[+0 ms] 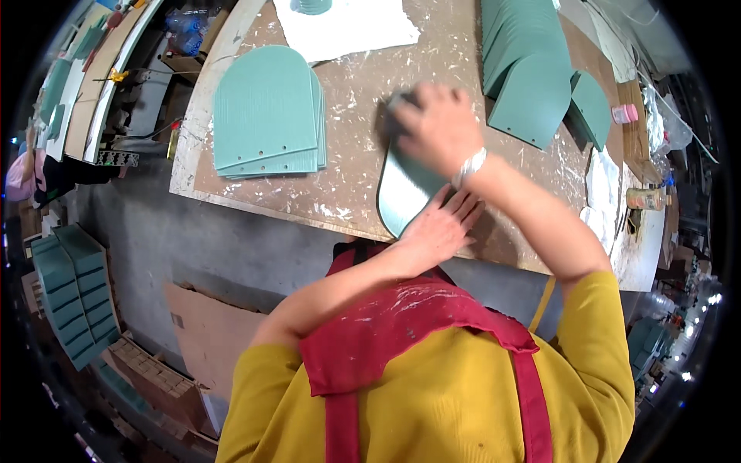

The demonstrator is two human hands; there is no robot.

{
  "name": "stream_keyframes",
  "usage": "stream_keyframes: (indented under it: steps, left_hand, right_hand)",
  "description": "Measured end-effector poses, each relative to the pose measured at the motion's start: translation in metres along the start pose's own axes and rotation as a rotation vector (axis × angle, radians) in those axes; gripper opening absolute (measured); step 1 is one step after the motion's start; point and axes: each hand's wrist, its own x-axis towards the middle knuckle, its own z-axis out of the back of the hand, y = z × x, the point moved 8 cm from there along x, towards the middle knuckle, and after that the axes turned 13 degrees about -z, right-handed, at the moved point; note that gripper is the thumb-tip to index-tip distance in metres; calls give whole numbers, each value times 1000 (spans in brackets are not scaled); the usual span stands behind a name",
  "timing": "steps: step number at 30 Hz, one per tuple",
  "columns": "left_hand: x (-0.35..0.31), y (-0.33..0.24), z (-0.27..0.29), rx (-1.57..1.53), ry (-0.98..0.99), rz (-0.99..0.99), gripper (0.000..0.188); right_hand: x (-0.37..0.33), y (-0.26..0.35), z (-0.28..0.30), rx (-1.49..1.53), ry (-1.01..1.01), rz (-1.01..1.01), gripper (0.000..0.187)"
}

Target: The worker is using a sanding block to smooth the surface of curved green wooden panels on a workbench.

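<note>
A pale green panel (409,189) with a rounded end lies on the worktable near its front edge, its surface shining. My left hand (440,230) rests on the panel's near right side with the fingers stretched out flat. Over the panel's far end is my right hand (438,127), blurred by motion, its fingers curled down on a dark grey thing (400,102) whose kind I cannot make out. The right hand and forearm hide part of the panel. A white band (472,166) circles my right wrist.
To the left is a stack of green round-topped panels (266,112) with small holes. More panels (529,92) lie fanned out at right, one leaning (590,108) beside them. White cloth (351,31) lies at the back. A pink-capped jar (625,113) and a bottle (647,199) stand at the right edge.
</note>
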Motion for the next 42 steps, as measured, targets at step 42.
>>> stream_keyframes:
  steps: [42]
  left_hand:
    - [-98, 19, 14, 129, -240, 113, 81]
  right_hand:
    - [-182, -56, -27, 355, 297, 104, 93]
